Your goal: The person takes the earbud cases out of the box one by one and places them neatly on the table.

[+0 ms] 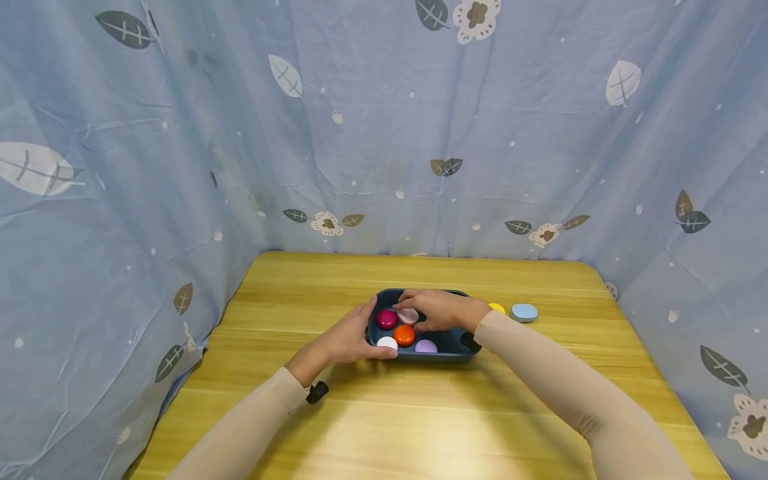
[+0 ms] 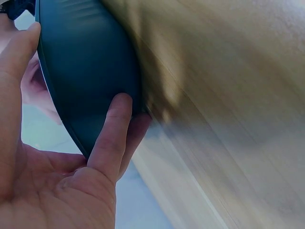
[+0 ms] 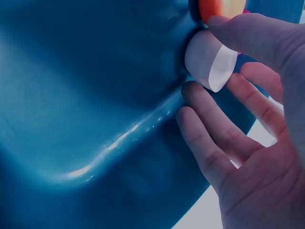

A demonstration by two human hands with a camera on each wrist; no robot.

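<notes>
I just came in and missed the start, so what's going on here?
A person's left hand holds the left end of a dark blue tray, while the right hand reaches inside, its fingers around a pale pink piece; whether they grip it isn't clear. Dark pink, orange, white and purple pieces also lie in the tray. A yellow piece and a light blue piece are outside it, to the right.

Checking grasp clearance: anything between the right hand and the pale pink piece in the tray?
Nothing visible: the right hand is right at the pale pink piece. The orange piece sits close beside it, not between.
</notes>
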